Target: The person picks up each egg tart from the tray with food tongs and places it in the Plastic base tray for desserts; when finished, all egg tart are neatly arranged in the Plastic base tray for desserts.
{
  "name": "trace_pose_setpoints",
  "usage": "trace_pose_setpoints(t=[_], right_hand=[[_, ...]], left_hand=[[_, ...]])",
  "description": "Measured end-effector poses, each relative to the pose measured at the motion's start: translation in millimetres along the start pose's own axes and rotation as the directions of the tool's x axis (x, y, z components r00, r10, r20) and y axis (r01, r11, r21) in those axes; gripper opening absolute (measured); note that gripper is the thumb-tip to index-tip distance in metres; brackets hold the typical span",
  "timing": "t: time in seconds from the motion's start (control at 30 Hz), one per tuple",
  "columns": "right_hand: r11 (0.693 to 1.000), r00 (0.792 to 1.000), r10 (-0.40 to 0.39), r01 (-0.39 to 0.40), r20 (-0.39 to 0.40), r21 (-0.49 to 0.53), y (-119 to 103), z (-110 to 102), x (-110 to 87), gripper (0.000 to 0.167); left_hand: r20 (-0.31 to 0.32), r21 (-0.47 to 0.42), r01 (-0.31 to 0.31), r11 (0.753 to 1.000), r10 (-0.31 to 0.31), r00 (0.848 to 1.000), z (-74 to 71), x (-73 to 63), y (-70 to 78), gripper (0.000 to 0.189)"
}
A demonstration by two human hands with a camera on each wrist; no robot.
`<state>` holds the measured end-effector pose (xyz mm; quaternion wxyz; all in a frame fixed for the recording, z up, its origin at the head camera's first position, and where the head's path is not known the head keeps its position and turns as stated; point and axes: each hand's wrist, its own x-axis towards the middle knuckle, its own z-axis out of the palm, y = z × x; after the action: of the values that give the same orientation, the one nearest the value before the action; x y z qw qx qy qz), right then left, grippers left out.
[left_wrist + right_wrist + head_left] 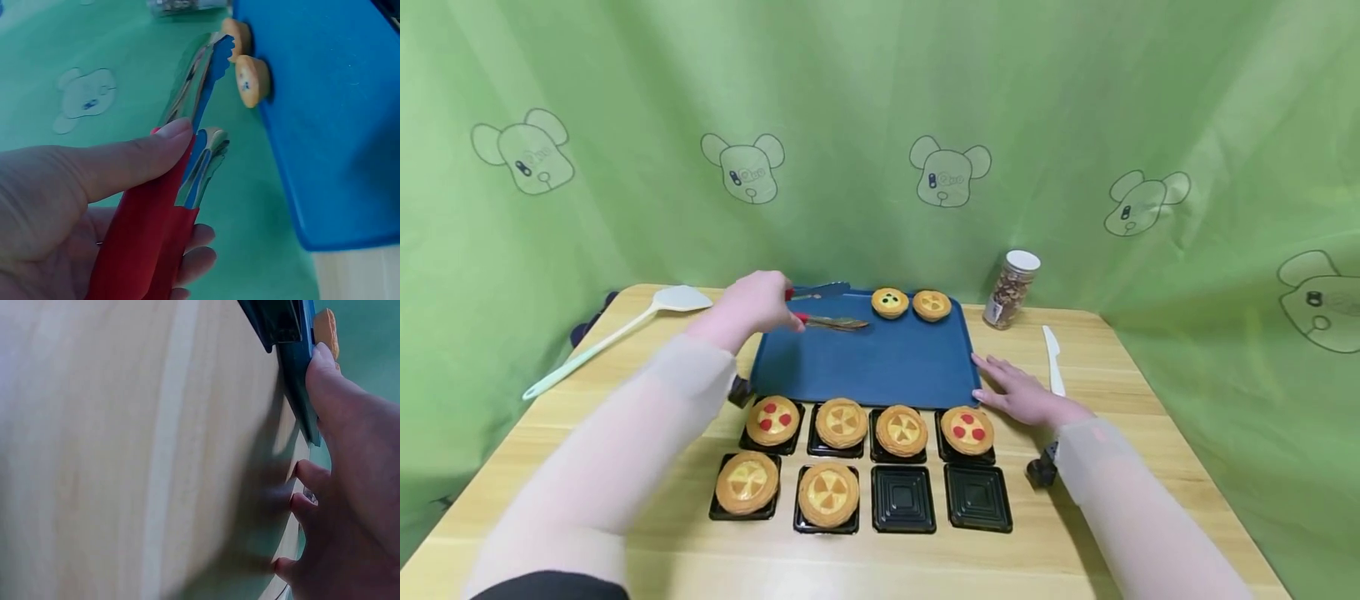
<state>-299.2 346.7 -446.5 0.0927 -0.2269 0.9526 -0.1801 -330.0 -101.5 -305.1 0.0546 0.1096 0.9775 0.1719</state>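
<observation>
My left hand (758,302) grips a pair of tongs (140,231) by their red handles, the thumb on one arm and the fingers behind the other. The tongs' metal ends are spread apart with nothing between them, above the left part of a blue tray (880,362). At the tray's back right sit two egg tarts, one with dark berries (890,302) and one with yellow fruit pieces (932,306). Beside the tray's right edge is my right hand (1018,393), fingers extended. Its thumb (322,369) rests against the rim.
In front of the tray, several tarts (841,422) sit in square black holders; two holders (902,498) (978,497) at front right hold none. A white spatula (625,333) lies left, a white plastic knife (1052,358) right. A lidded jar (1011,290) stands behind, near the green curtain (850,100).
</observation>
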Motion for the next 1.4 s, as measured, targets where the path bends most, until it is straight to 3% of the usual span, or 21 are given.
trace_pose_setpoints(t=[0.23, 0.53, 0.97, 1.4], right_hand=[[1.0, 1.0, 0.008, -0.008, 0.01, -0.005, -1.8, -2.5, 1.6, 0.072], [1.0, 1.0, -0.003, 0.003, -0.012, -0.009, 2.8, 0.1, 1.0, 0.074], [1.0, 1.0, 0.018, -0.018, -0.002, -0.016, 4.6, 3.7, 0.2, 0.076], [0.999, 0.999, 0.029, -0.03, -0.013, -0.011, 0.6, 2.2, -1.6, 0.073]], left_hand=[[-0.017, 0.03, 0.023, 0.999, -0.023, 1.0, 20.9, 39.6, 16.2, 0.054], [-0.024, 0.073, 0.049, 0.996, -0.047, 0.999, 43.8, 69.8, 36.1, 0.042], [-0.014, 0.03, 0.109, 0.994, -0.109, 0.994, 64.3, 89.9, 53.0, 0.033], [-0.015, 0.052, 0.101, 0.994, -0.1, 0.995, 72.9, 97.6, 57.2, 0.03]])
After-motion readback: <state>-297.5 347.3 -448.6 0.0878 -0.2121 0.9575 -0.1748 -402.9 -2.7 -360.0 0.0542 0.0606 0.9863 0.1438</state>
